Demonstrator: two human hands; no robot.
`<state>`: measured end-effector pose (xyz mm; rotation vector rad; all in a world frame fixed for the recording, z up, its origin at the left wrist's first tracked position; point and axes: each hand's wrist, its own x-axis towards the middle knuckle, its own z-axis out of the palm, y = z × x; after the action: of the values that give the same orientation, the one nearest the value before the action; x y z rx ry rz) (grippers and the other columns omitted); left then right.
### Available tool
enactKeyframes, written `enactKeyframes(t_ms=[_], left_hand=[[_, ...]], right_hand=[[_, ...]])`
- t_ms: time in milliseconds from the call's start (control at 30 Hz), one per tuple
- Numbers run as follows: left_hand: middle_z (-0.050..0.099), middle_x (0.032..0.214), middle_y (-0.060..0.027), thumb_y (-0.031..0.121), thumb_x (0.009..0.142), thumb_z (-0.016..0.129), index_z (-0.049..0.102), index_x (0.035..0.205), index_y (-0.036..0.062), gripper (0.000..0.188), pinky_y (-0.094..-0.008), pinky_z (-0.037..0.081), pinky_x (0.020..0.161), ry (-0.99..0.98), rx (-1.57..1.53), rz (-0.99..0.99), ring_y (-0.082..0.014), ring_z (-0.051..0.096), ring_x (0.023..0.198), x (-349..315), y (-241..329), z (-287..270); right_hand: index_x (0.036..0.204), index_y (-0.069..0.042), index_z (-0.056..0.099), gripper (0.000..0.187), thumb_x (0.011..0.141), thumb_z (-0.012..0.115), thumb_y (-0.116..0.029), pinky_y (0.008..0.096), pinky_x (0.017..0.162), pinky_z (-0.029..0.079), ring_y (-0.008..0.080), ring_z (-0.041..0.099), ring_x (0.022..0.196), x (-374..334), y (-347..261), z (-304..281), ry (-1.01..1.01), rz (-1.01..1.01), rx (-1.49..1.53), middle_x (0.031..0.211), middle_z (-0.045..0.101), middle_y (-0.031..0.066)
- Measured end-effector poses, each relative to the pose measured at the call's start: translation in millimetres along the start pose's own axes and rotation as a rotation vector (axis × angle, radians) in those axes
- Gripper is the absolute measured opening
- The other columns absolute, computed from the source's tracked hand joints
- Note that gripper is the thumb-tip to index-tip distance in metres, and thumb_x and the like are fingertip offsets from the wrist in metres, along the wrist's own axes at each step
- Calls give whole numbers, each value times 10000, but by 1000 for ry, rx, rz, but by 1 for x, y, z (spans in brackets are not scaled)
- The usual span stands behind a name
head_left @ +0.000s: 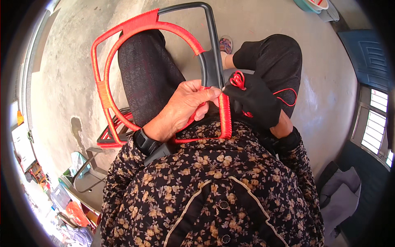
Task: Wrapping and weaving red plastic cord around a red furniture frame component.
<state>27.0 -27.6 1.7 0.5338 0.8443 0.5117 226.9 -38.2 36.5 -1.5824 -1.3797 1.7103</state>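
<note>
A black square frame with a round inner ring [211, 68] rests across my lap, tilted up against my left thigh. Red cord [140, 24] is wound tightly over most of it; the upper right corner and part of the right side are bare black. My bare left hand [185, 101] pinches the frame's right side where the winding ends. My right hand [257, 99], in a black glove, is closed round a small bundle of red cord [238, 79] right beside that spot. A loose loop of the cord [290, 90] trails over my right thigh.
More red-wound frames [113, 133] lie by my left leg, near a bare metal frame [88, 168]. Bags and boxes [76, 212] crowd the lower left. Basins [314, 5] stand at the upper right. Grey cloth [341, 189] hangs at the lower right, below a barred window [374, 117].
</note>
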Motion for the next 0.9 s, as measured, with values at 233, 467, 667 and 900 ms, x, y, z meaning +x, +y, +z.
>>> enactKeyframes(t_ms=[233,467,667,900], left_hand=[[647,775,-52,182,887,639,610,890,39,147,-194,289,340,-22,-73,3,-38,407,392,-3,2,-3],[655,782,-58,175,904,613,589,910,39,138,-197,295,330,-51,-133,16,-44,407,385,-3,3,-8],[659,765,-55,172,897,621,598,918,39,137,-200,283,314,-46,-172,52,-47,399,374,-3,4,-2],[665,765,-72,175,898,620,607,884,35,142,-196,286,316,-48,-72,34,-44,396,371,4,6,-6]], right_hand=[[933,-56,623,143,920,518,-151,281,610,462,129,574,709,-19,17,-26,125,-849,-891,821,618,14],[926,-24,519,85,927,486,-102,308,638,444,182,566,747,13,56,-21,39,-507,301,813,560,80],[781,-59,440,223,965,429,-185,221,572,410,167,568,730,25,52,-18,-280,-353,846,747,510,39],[1003,-48,573,176,953,468,-180,231,616,469,144,592,787,3,21,-40,336,-140,181,813,593,34]])
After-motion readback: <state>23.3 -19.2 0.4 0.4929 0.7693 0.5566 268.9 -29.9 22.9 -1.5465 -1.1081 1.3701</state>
